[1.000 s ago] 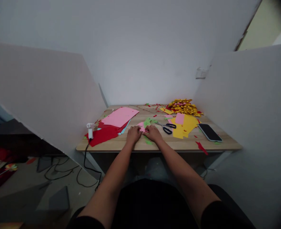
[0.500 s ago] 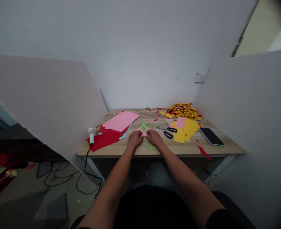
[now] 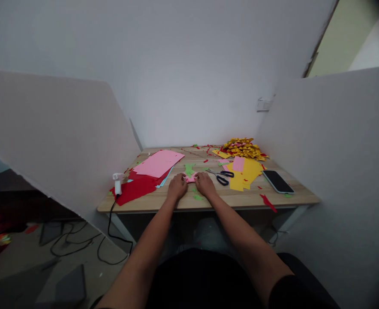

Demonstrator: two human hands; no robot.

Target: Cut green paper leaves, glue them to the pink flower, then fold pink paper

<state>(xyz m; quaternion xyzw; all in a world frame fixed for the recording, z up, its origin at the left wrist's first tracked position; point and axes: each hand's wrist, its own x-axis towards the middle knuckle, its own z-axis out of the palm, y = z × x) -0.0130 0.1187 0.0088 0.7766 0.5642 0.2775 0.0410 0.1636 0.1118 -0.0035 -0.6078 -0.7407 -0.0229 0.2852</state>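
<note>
Fingers (image 3: 183, 176) of the left hand (image 3: 178, 187) and right hand (image 3: 206, 184) pinch pink paper (image 3: 190, 177). A phone (image 3: 278, 182) lies near the desk's (image 3: 247, 198) right edge.

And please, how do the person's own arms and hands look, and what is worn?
The left hand and right hand are bare, with nothing worn that shows. A black sleeve covers the top of the right arm, bare below it; the left arm is bare as far as it shows.

One left hand (image 3: 177, 186), one right hand (image 3: 205, 184), one pink piece (image 3: 190, 178) between them; one pair of scissors (image 3: 218, 174), one phone (image 3: 278, 182), one white device (image 3: 118, 187) by the table's (image 3: 163, 201) left edge.
</note>
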